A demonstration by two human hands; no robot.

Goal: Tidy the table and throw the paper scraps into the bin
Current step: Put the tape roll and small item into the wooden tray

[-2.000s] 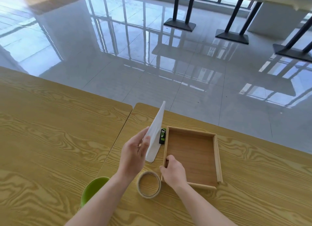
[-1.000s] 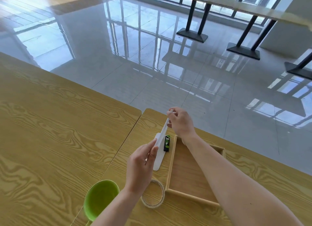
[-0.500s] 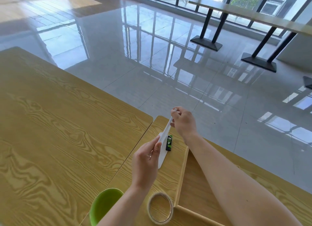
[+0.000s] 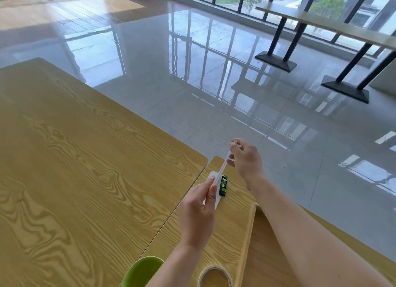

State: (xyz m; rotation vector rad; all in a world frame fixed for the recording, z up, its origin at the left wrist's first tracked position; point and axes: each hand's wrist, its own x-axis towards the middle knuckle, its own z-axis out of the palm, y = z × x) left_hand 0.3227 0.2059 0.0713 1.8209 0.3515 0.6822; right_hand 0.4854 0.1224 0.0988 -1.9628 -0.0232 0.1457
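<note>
The view has tilted up since earlier, pushing the tray (image 4: 248, 239) and tape (image 4: 215, 277) toward the bottom edge. Both hands pinch the paper (image 4: 222, 168) edge-on above the tabletop (image 4: 85, 179): left hand (image 4: 198, 213) at its near end, right hand (image 4: 246, 158) at its far end. A green eraser (image 4: 223, 185) lies just beside it.

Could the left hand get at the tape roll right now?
Probably not at once. The tape roll lies open on the table just right of the left forearm, but the left hand and right hand are both pinching the white paper.
</note>
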